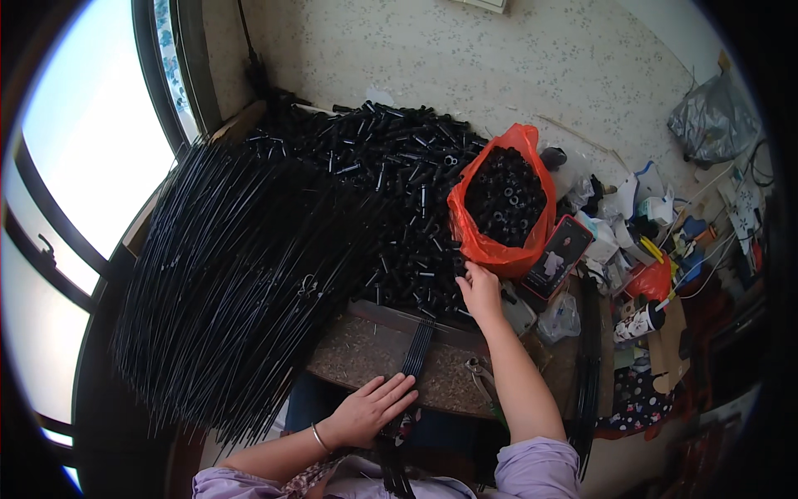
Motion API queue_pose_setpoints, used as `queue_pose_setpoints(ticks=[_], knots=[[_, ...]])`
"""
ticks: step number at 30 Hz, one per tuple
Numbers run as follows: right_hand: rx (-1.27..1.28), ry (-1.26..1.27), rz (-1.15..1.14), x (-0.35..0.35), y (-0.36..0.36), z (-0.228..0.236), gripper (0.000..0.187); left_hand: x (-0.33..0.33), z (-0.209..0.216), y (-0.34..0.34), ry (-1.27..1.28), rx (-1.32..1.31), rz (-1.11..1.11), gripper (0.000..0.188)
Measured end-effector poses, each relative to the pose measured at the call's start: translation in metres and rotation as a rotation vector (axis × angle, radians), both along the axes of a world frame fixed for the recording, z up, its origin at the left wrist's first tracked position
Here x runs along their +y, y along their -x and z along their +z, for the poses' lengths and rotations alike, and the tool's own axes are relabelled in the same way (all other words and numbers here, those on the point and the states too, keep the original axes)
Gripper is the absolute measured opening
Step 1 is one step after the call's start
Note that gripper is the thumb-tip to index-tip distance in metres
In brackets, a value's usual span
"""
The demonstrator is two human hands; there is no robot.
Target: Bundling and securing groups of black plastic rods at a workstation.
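My left hand (376, 409) lies flat near the table's front edge, fingers stretched out over the lower end of a small row of thin black rods (420, 348). Side by side, these rods run away from me toward a heap of short black tubes (420, 237). My right hand (480, 293) is at the heap's right side, just below a red plastic bag (519, 259). Its fingers are curled together, and whatever may be between them is hidden. Small black ring-shaped parts (507, 195) fill the bag.
A large sheaf of long black rods (224, 274) spreads across the left, beside the window. Right of the bag rests a phone (559, 258). Pliers (482, 381) lie near my right forearm. Clutter with a patterned cup (638, 323) is at the far right.
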State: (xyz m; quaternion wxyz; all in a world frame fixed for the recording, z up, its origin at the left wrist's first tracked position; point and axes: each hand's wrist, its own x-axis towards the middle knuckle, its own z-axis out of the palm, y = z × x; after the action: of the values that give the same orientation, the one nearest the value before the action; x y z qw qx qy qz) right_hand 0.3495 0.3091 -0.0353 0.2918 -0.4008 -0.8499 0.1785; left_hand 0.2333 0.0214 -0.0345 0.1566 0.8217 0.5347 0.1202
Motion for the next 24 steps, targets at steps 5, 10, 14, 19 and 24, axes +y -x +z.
queue_pose_setpoints(ticks=[5, 10, 14, 19, 24], knots=[[0.172, -0.055, 0.133, -0.007, -0.02, 0.03, 0.015, 0.0, -0.002, 0.003, -0.022, 0.04, 0.0, 0.086], [-0.274, -0.077, -0.093, -0.021, -0.092, 0.031, 0.011, 0.001, 0.002, 0.003, 0.007, 0.042, -0.013, 0.085], [-0.207, -0.111, -0.024, -0.011, -0.103, 0.012, 0.009, 0.001, -0.002, 0.002, -0.034, 0.002, 0.006, 0.084], [-0.169, -0.218, -0.056, -0.016, -0.096, 0.02, 0.01, -0.002, -0.003, -0.001, -0.044, 0.008, 0.019, 0.082], [-0.23, -0.218, -0.062, -0.013, -0.095, 0.015, 0.01, -0.001, -0.001, 0.0, -0.019, 0.058, 0.003, 0.083]])
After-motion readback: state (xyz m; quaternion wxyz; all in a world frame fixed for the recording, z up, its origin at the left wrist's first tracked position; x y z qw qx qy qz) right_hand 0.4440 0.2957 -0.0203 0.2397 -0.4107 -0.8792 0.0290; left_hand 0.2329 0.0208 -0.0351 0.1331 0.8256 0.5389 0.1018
